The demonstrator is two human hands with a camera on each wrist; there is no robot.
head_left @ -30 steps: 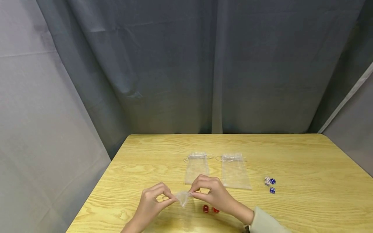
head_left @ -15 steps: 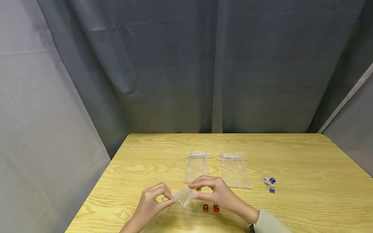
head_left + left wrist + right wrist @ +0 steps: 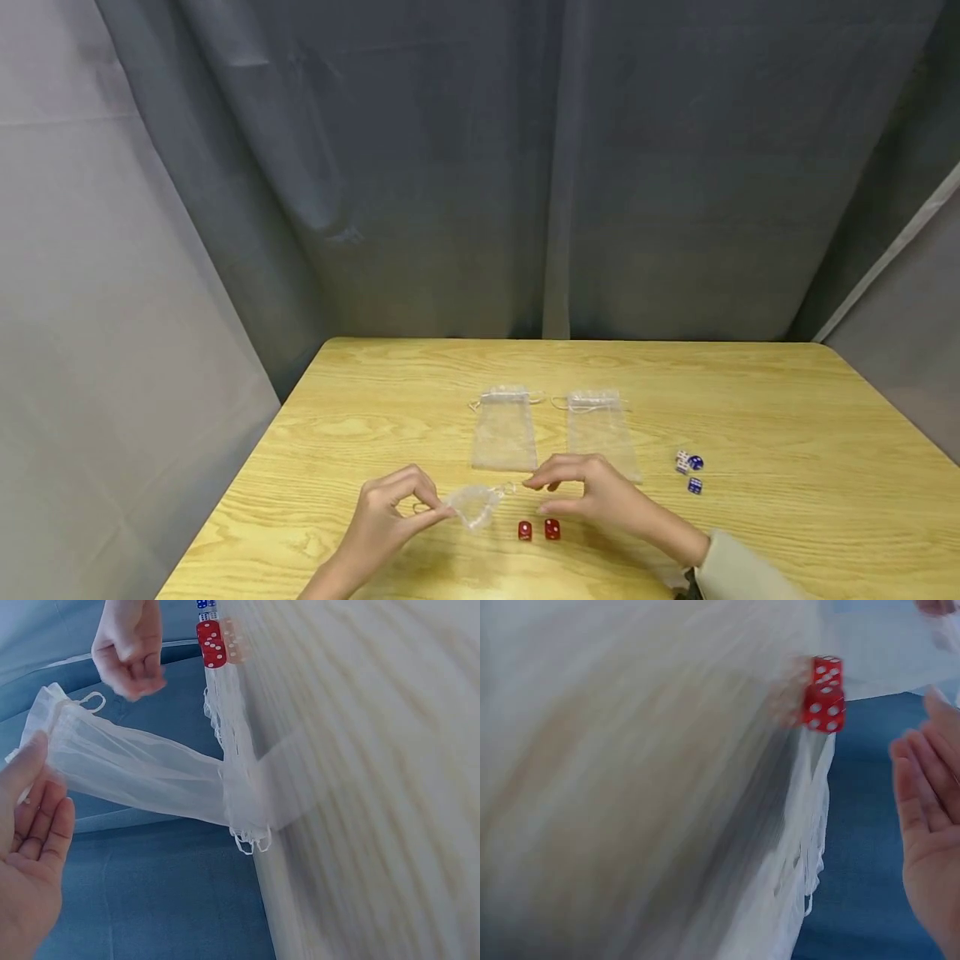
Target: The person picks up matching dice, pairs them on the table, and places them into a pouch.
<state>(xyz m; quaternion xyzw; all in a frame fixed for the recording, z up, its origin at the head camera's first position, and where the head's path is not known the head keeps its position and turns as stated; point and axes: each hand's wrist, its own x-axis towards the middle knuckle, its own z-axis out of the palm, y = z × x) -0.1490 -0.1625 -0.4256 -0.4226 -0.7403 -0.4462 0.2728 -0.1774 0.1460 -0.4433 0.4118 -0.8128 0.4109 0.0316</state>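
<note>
On the wood-grain table, lower centre, two red dice lie unbagged, the left hand pinching a gaping organza bag, the right hand empty, fingers parted.

Sheer white drawstring bag, mouth parted, near two red dice

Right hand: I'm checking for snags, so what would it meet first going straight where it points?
Probably the drawstring loop of the sheer bag pinched by the left hand, just ahead of the right hand, though depth is unclear.
</note>
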